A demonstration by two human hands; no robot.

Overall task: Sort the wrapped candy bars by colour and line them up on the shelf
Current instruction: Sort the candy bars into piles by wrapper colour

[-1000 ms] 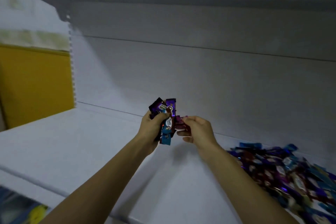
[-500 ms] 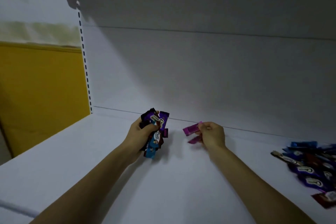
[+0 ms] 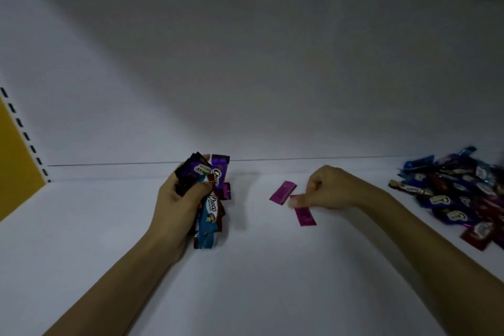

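Your right hand [image 3: 330, 189] is pinching one end of a magenta bar [image 3: 305, 215] in a tight thumb-and-finger grip, pressing it to the shelf [image 3: 245, 281], probably to square it beside the second magenta bar [image 3: 283, 192] and start that colour's row. Your left hand [image 3: 174, 207] is clutching a mixed bundle [image 3: 208, 215] as stock. The unsorted pile [image 3: 458, 194] is sitting far right.

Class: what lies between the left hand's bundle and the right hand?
Head view: a far magenta bar, a near magenta bar pinched by the right hand; otherwise bare shelf.
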